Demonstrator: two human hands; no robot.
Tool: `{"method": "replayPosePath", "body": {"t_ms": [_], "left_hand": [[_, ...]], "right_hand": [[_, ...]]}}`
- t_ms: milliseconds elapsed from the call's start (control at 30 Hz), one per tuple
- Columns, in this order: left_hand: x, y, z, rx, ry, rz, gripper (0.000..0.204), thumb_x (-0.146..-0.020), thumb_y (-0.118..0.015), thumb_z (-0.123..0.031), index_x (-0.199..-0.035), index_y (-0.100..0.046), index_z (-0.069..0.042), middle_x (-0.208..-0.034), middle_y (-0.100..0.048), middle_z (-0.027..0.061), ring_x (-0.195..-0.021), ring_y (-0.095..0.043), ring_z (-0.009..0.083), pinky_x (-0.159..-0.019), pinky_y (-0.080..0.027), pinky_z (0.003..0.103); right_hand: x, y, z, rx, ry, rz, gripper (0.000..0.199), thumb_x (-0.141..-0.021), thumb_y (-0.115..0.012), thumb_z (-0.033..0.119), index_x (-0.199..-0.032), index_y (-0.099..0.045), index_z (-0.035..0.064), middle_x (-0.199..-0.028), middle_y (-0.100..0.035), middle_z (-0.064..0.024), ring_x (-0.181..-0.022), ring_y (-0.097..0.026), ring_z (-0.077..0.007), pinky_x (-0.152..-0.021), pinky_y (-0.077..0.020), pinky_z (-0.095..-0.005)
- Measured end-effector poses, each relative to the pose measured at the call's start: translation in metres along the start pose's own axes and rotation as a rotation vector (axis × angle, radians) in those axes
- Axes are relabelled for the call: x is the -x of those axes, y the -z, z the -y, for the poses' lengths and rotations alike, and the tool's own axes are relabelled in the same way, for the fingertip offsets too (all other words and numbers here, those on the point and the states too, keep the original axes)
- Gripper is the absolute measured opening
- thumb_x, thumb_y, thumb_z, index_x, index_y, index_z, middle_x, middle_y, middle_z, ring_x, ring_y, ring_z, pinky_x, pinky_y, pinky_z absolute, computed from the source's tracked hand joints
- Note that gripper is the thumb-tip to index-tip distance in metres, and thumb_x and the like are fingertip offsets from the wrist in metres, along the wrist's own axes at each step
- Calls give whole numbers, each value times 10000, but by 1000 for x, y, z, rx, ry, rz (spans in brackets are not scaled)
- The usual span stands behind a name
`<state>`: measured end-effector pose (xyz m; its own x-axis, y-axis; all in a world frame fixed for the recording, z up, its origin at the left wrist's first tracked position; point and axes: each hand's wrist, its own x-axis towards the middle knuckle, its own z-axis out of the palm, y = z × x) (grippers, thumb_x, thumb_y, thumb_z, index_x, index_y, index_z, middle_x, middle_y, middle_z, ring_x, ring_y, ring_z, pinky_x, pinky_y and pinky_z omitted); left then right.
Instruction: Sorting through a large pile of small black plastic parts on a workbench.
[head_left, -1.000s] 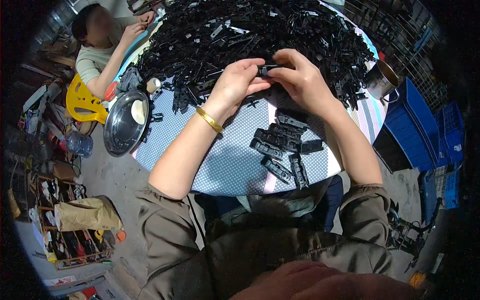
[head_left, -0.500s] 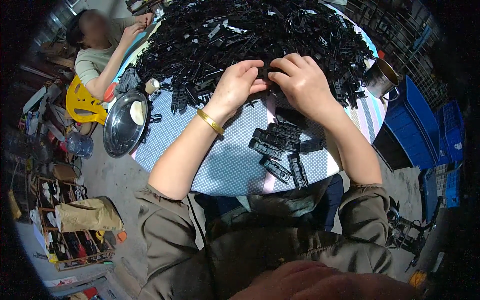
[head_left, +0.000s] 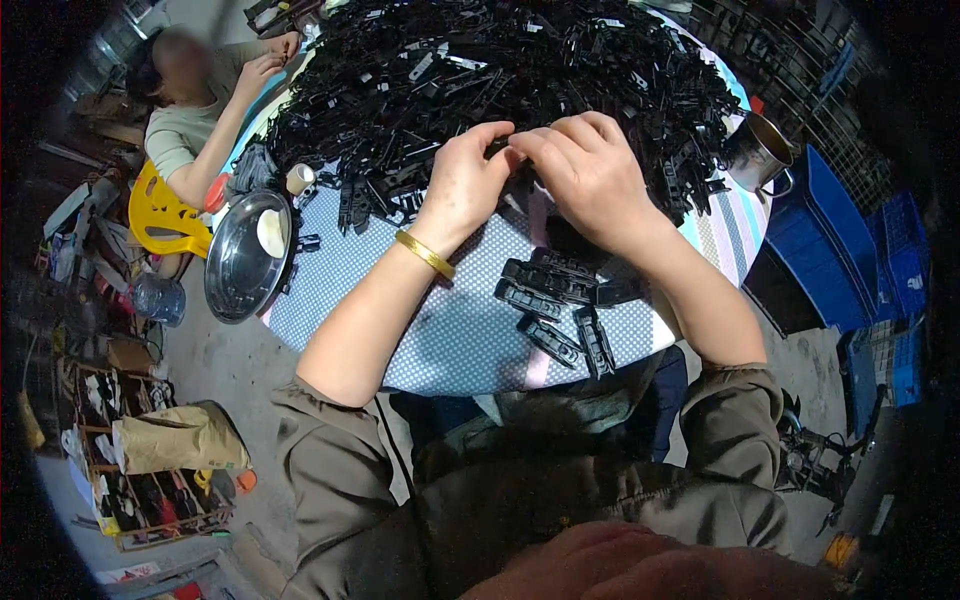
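Note:
My left hand point(head_left: 464, 180), with a gold bangle at the wrist, is closed, thumb and index finger curled around a black plastic part. My right hand point(head_left: 592, 178) pinches at the same part, its fingertips meeting my left thumb. Most of the part is hidden by the fingers and blends into the dark pile behind. Just beyond both hands rises a big heap of black plastic parts point(head_left: 480, 85). Nearer to me, below the right hand, several long black plastic pieces point(head_left: 548, 282) lie in a loose cluster on the patterned tablecloth point(head_left: 450, 340).
At the table's left edge stands a metal basin point(head_left: 240, 275) with a pale object inside, beside a small paper cup point(head_left: 299, 179). A metal mug point(head_left: 758, 150) is on the right edge. Across to the left sits another person point(head_left: 190, 140). Blue crates point(head_left: 815, 250) stand at right.
My right fingers have shifted left, closing the gap to my left thumb. The left hand's other fingers have tucked in. The part between them is now more hidden.

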<state>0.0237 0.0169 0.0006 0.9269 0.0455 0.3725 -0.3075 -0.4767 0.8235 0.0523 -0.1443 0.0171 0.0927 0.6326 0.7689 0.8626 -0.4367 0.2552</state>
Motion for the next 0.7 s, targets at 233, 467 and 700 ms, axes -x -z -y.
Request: {"method": "replayPosePath", "body": {"t_ms": [233,467,700], "left_hand": [[-1,1,-4,177,105,29,273,-805,-569,-119,-1011,-575,61,-847,-645,158,-718,-641,173,-641,-507,255],[-1,3,-5,197,55,69,271,-863,-502,-130,-1055,-554,54,-825,-644,122,-687,-622,129,-620,-494,227],[-2,10,-14,245,60,146,271,-858,-509,-81,-1098,-538,42,-885,-621,70,-728,-579,83,-642,-481,209]], "right_hand": [[0,0,-1,-146,-113,-49,349,-616,-646,51,-955,-564,68,-837,-595,-28,-792,-568,-207,-753,-428,-349],[0,0,-7,-163,-65,-79,422,-578,-672,29,-984,-561,63,-871,-602,-40,-788,-566,-226,-745,-435,-360],[1,1,-9,-281,-106,-83,441,-610,-684,27,-1030,-550,45,-910,-604,-71,-810,-581,-239,-724,-465,-334]]}}
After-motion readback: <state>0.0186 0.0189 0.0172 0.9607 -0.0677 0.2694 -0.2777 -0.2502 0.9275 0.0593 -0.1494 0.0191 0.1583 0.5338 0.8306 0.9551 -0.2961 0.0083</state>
